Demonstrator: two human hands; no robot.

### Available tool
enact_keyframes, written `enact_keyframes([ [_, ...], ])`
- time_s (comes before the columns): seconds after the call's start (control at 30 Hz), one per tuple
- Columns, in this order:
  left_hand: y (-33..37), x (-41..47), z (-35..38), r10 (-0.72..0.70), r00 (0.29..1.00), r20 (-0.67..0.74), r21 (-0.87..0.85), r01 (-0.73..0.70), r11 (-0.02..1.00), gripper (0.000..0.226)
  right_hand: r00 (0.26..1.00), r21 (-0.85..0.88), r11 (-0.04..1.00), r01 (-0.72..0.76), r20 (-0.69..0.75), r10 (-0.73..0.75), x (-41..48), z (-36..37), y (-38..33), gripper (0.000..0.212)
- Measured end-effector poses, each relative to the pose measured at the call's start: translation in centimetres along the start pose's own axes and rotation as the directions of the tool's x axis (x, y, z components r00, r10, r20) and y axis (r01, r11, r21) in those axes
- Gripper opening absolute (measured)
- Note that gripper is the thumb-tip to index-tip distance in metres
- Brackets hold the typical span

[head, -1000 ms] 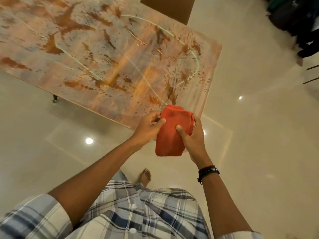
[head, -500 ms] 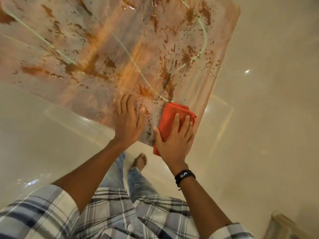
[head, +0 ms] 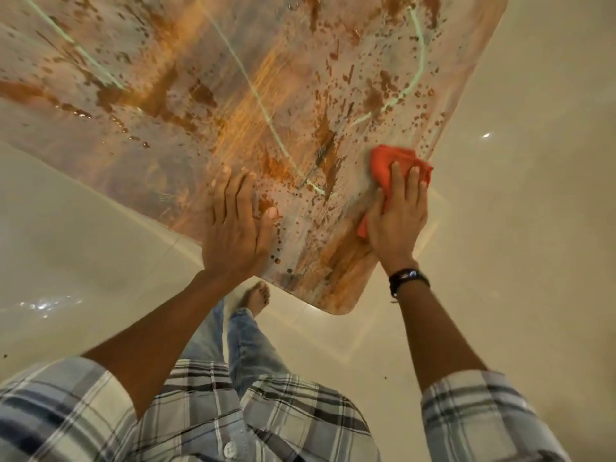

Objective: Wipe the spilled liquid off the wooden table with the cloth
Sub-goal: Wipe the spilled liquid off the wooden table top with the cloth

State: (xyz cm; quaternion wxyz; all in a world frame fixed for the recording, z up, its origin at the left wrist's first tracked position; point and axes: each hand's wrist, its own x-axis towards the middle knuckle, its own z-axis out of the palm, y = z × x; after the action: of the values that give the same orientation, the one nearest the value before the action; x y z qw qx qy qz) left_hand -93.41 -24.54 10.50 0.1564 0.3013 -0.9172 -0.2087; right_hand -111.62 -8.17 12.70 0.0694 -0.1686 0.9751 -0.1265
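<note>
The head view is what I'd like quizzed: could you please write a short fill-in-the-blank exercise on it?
The right hand presses the cloth against the table, while the left hand, flat on the wood, holds ____.
The dark wristband sits on the ____ wrist.
The one foot in view is ____.
Missing words: nothing; right; bare.

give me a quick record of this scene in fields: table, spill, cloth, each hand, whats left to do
table: wooden, glossy, rounded near corner
spill: brown splashes and drops over most of the table
cloth: red, bunched, on the table by its right edge
right hand: straight fingers press the cloth down
left hand: flat on the table, holds nothing
progress: most of the spill not yet wiped
</note>
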Motion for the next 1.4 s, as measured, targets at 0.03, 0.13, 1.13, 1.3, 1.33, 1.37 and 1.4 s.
enact_keyframes([
  [0.03, 0.1, 0.0, 0.0, 0.006, 1.0, -0.003, 0.017, -0.006, 1.0, 0.057, 1.0, 0.011, 1.0, 0.011, -0.007, -0.011, 1.4, -0.2, 0.3, 0.049],
  [0.13, 0.0, -0.2, 0.2, 0.008, 1.0, -0.007, 0.039, -0.007, 0.999, 0.055, 0.999, 0.009, 0.999, 0.053, -0.012, -0.053, 2.5, 0.0, 0.6, 0.049],
  [1.13, -0.6, -0.4, 1.0, 0.034, 0.999, 0.013, -0.053, -0.033, 0.998, 0.061, 0.957, -0.09, 0.955, 0.283, 0.098, -0.274, -2.8, 0.5, -1.8, 0.055],
  [1.3, -0.8, -0.2, 0.7, 0.034, 0.998, 0.048, -0.124, -0.028, 0.992, 0.067, 0.847, -0.152, 0.84, 0.521, 0.215, -0.487, -16.5, 2.9, -2.7, 0.051],
  [1.33, -0.8, -0.2, 0.7, 0.043, 0.997, 0.059, -0.125, -0.035, 0.991, 0.067, 0.828, -0.154, 0.82, 0.551, 0.225, -0.514, -16.6, 2.9, -2.1, 0.053],
  [1.37, -0.8, -0.2, 0.6, 0.05, 0.996, 0.068, -0.129, -0.04, 0.991, 0.066, 0.818, -0.138, 0.813, 0.566, 0.22, -0.532, -15.8, 2.6, -1.6, 0.056],
  [1.4, -0.8, -0.2, 0.6, 0.052, 0.996, 0.075, -0.137, -0.041, 0.99, 0.065, 0.817, -0.114, 0.817, 0.566, 0.216, -0.535, -14.5, 2.2, -1.3, 0.056],
])
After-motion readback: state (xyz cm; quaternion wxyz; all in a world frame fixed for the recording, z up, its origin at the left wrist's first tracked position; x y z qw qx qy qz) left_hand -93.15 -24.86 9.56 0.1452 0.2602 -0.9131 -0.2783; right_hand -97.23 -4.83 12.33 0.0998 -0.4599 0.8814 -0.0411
